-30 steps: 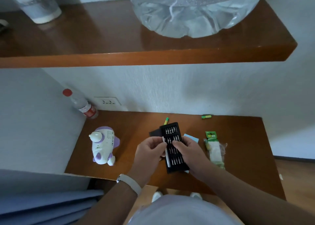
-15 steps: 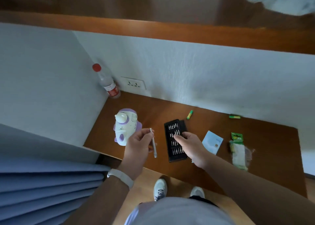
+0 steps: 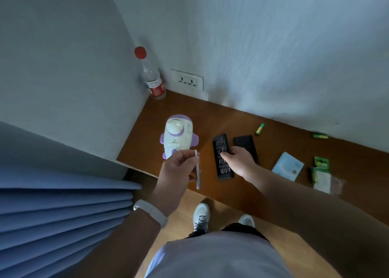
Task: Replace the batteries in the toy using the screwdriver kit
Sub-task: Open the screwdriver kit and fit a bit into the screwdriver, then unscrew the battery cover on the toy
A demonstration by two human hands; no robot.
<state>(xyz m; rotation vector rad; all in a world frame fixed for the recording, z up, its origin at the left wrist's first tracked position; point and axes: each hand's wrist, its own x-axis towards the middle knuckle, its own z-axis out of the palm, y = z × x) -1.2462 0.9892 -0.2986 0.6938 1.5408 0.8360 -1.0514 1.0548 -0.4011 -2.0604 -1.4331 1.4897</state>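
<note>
**Change noted:** the bit tray, held up in both hands a second ago, is now laid flat on the wooden shelf. The driver handle has been drawn out of it and carried off to its left. Judged for the task, the tool is out but no bit is seen fitted, so a bit is presumably to be chosen next. The toy looks unopened.

**Entries, largest first, each placed from the bit tray:**

- **Wooden shelf:** beneath the tray, bearing it.
- **Left hand**: left of the tray and nearer the person, raised off the shelf. The driver handle is pinched between thumb and fingertips near its upper end and hangs roughly upright.
- **Right hand**: set on the tray's right edge, palm down, fingertips over the middle rows of bits. Whether a bit is pinched cannot be told. The two hands are held apart.
- **Toy**: left of the tray, apart from it, untouched on the shelf.
- **Black sleeve**: just right of the tray, partly covered by the right hand.
- **Loose battery**: beyond the tray, toward the wall.
</note>
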